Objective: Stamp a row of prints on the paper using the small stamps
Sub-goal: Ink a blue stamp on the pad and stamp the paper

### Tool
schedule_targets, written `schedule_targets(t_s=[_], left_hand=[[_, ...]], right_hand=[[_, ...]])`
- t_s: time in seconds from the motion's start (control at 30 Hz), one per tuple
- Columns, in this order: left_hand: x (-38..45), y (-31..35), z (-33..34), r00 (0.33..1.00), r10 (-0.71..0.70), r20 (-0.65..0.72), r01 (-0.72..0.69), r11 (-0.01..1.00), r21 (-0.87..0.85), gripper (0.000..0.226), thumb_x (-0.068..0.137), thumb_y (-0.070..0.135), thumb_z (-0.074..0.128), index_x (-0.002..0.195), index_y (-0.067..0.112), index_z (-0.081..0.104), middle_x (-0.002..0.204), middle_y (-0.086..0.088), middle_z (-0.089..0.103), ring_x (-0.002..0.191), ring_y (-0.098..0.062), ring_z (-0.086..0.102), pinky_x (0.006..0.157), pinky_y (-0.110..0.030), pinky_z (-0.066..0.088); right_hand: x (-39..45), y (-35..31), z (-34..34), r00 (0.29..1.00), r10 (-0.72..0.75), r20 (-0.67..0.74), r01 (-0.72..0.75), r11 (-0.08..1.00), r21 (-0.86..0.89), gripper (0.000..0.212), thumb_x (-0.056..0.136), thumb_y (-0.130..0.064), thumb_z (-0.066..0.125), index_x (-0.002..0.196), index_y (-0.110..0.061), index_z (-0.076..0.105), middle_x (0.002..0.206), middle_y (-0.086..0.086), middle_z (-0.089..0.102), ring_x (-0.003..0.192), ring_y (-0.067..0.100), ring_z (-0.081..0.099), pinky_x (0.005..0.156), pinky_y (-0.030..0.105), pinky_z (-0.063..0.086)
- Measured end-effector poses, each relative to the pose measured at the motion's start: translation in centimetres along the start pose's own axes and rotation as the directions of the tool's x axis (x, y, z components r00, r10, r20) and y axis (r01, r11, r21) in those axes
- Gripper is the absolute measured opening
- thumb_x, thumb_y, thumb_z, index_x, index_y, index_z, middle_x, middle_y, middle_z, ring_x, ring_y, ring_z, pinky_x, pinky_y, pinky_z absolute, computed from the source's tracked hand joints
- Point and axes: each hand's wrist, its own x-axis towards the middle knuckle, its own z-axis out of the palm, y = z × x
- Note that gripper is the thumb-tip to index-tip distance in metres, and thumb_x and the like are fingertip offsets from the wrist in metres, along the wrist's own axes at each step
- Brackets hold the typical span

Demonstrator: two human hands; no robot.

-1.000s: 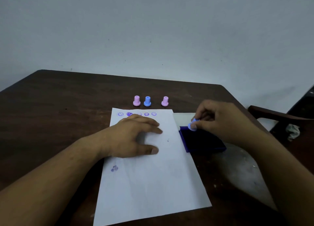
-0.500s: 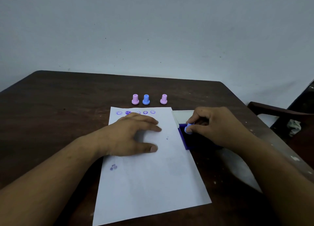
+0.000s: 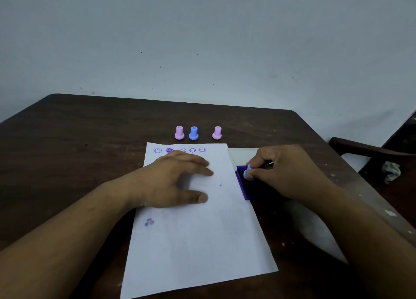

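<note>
The white sheet of paper (image 3: 198,235) lies on the dark brown wooden table (image 3: 67,145), its near edge close to the table's near edge and its length running away toward the far edge, turned slightly. The near half of the sheet is bare except for a small purple smudge (image 3: 149,221) near its left edge; to the left of the sheet the table is open wood all the way to the left edge.

The left hand (image 3: 173,179) lies palm down on the upper half of the paper, fingers spread flat and pointing right, the forearm coming in from the near left corner. Just off the paper's right edge sits a dark blue ink pad (image 3: 243,186) in its tray, with its open white lid (image 3: 244,154) beyond it. The right hand (image 3: 286,172) hangs over the pad, thumb and fingertips pinched on a small light-blue plastic stamp (image 3: 248,174) whose face is at the pad's surface; the forearm runs back along the table's right edge.

Beyond the left hand, along the sheet's far edge, runs a row of purple prints (image 3: 180,150), partly hidden by the fingers. Past the sheet three more small stamps stand upright in a line: a pink stamp (image 3: 179,133), a blue stamp (image 3: 193,133) just beside it, and a second pink stamp (image 3: 217,133) set apart to the right. Behind them the table is bare to its far edge.
</note>
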Motion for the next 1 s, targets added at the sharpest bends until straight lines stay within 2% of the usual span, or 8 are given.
schedule_targets(t_s=[0.27,0.53,0.6,0.67,0.77,0.9,1.0], left_hand=[[0.0,0.1,-0.1,1.0,0.001,0.002,-0.001,1.0,-0.004,0.071,0.07,0.077,0.056,0.135,0.048,0.058,0.148,0.029,0.044,0.139,0.005,0.032,0.121,-0.028,0.025],[-0.1,0.3,-0.2,1.0,-0.005,0.002,0.005,1.0,0.012,0.066,0.076,0.069,0.064,0.137,0.046,0.057,0.15,0.027,0.044,0.141,0.001,0.032,0.121,-0.031,0.026],[-0.2,0.4,-0.2,1.0,-0.006,0.004,0.006,1.0,0.013,0.065,0.076,0.068,0.065,0.137,0.046,0.057,0.15,0.027,0.044,0.141,0.001,0.032,0.121,-0.031,0.026],[-0.1,0.4,-0.2,1.0,-0.008,0.005,0.008,1.0,0.011,0.067,0.075,0.071,0.063,0.136,0.046,0.057,0.15,0.027,0.044,0.141,0.0,0.033,0.121,-0.032,0.027],[-0.1,0.4,-0.2,1.0,-0.013,0.01,0.012,1.0,0.011,0.072,0.071,0.076,0.057,0.136,0.046,0.057,0.15,0.026,0.045,0.14,-0.001,0.034,0.121,-0.033,0.027],[-0.1,0.5,-0.3,1.0,-0.016,0.006,0.016,1.0,0.016,0.065,0.076,0.067,0.065,0.137,0.046,0.057,0.151,0.026,0.044,0.141,0.0,0.033,0.121,-0.031,0.025],[-0.1,0.3,-0.2,1.0,-0.012,0.003,0.011,1.0,0.019,0.065,0.077,0.068,0.065,0.137,0.046,0.057,0.15,0.026,0.044,0.14,0.001,0.033,0.121,-0.032,0.026]], right_hand=[[0.3,-0.6,-0.5,0.996,0.005,0.084,0.002,0.996,-0.084,0.006,0.084,-0.031,0.084,0.082,-0.027,0.08,0.091,-0.011,0.079,0.087,0.007,0.071,0.079,0.028,0.056],[-0.4,-0.6,-0.7,0.998,-0.028,0.062,0.031,0.999,-0.041,0.003,0.086,-0.026,0.083,0.088,-0.026,0.084,0.093,-0.013,0.08,0.088,0.005,0.073,0.085,0.029,0.059],[-0.4,-0.6,-0.8,0.998,-0.041,0.051,0.044,0.998,-0.049,0.002,0.084,-0.026,0.084,0.086,-0.027,0.084,0.09,-0.015,0.08,0.086,0.003,0.073,0.082,0.025,0.058],[-0.1,-0.7,-1.0,0.998,-0.039,0.05,0.042,0.997,-0.061,0.004,0.081,-0.027,0.086,0.082,-0.029,0.084,0.086,-0.017,0.08,0.084,0.0,0.071,0.074,0.015,0.054],[0.7,-1.4,-2.0,0.998,-0.03,0.052,0.034,0.997,-0.07,0.007,0.081,-0.022,0.087,0.078,-0.027,0.083,0.085,-0.02,0.079,0.089,-0.006,0.066,0.074,0.005,0.047],[3.1,-3.5,-2.9,0.999,-0.045,-0.012,0.045,0.999,0.019,0.005,0.081,-0.02,0.084,0.078,-0.023,0.083,0.086,-0.018,0.079,0.085,-0.004,0.066,0.07,0.009,0.047],[6.0,-4.9,-1.8,0.995,-0.039,-0.088,0.047,0.994,0.095,0.004,0.081,-0.02,0.082,0.077,-0.021,0.081,0.081,-0.016,0.079,0.078,0.002,0.067,0.059,0.01,0.045]])
